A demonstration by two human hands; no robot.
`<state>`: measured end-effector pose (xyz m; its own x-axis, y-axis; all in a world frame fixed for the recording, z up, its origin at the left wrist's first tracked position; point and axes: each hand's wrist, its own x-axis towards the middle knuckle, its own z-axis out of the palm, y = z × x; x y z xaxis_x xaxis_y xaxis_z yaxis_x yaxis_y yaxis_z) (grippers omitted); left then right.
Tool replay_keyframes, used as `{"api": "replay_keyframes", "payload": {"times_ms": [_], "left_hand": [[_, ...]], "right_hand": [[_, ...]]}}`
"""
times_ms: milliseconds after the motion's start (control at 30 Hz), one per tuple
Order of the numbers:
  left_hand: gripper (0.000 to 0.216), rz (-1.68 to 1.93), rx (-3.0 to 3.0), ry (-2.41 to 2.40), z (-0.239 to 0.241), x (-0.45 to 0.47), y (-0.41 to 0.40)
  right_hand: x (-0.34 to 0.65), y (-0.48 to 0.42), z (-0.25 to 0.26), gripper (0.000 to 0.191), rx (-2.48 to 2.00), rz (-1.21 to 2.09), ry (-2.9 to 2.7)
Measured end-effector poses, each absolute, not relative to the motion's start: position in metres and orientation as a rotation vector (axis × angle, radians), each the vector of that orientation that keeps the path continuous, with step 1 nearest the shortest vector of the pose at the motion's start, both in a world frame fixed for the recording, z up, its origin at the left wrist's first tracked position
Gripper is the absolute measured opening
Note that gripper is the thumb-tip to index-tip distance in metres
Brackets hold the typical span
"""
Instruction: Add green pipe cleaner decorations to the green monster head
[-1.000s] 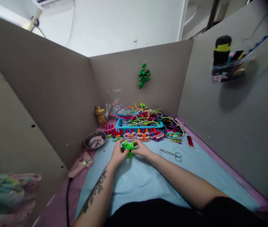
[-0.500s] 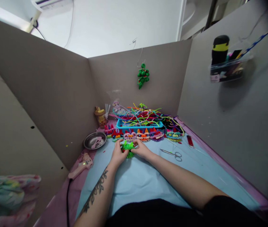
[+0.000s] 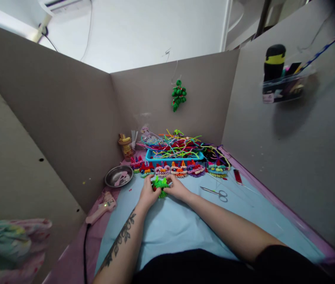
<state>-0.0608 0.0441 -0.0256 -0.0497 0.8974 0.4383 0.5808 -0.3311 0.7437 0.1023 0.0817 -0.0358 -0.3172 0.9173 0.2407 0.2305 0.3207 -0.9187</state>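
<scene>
A small bright green pipe-cleaner figure (image 3: 160, 184) with upright ear-like tips is held between both hands, low over the blue table cover. My left hand (image 3: 148, 191) grips its left side, fingers behind and thumb in front. On the other side, my right hand (image 3: 178, 187) pinches it with the thumb at the front. Parts of the figure are hidden by the fingers. Just beyond my hands stands a row of several finished-looking fuzzy figures, among them an orange and white one (image 3: 179, 169) and a pink one (image 3: 162, 170).
Behind the row sits a blue tray (image 3: 174, 159) heaped with colourful pipe cleaners. Scissors (image 3: 214, 192) lie to the right, near a red strip (image 3: 237, 176). On the left are a metal bowl (image 3: 111, 179) and a pink glue gun (image 3: 100, 211) with its cord. Grey partitions (image 3: 155, 90) enclose the table.
</scene>
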Motion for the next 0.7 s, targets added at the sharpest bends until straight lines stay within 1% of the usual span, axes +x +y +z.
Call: {"api": "replay_keyframes", "payload": {"times_ms": [133, 267, 400, 600, 700], "left_hand": [[0.056, 1.333, 1.855, 1.560, -0.0251, -0.0600, 0.0431], [0.055, 1.342, 1.838, 1.520, -0.0222, -0.0586, 0.0408], [0.054, 1.337, 1.822, 1.519, -0.0201, -0.0572, 0.0397], [0.058, 1.327, 1.873, 1.539, -0.0221, -0.0566, 0.0410], [0.054, 1.351, 1.841, 1.529, -0.0218, -0.0578, 0.0424]], "right_hand": [[0.1017, 0.0811, -0.0350, 0.037, -1.032, 1.014, -1.751], [0.1013, 0.0806, -0.0310, 0.037, -1.033, 1.092, -1.650], [0.1000, 0.0813, -0.0288, 0.033, -1.034, 1.086, -1.542], [0.0989, 0.0828, -0.0325, 0.037, -0.999, 1.163, -1.502], [0.1000, 0.0843, -0.0288, 0.034, -0.997, 1.194, -1.481]]}}
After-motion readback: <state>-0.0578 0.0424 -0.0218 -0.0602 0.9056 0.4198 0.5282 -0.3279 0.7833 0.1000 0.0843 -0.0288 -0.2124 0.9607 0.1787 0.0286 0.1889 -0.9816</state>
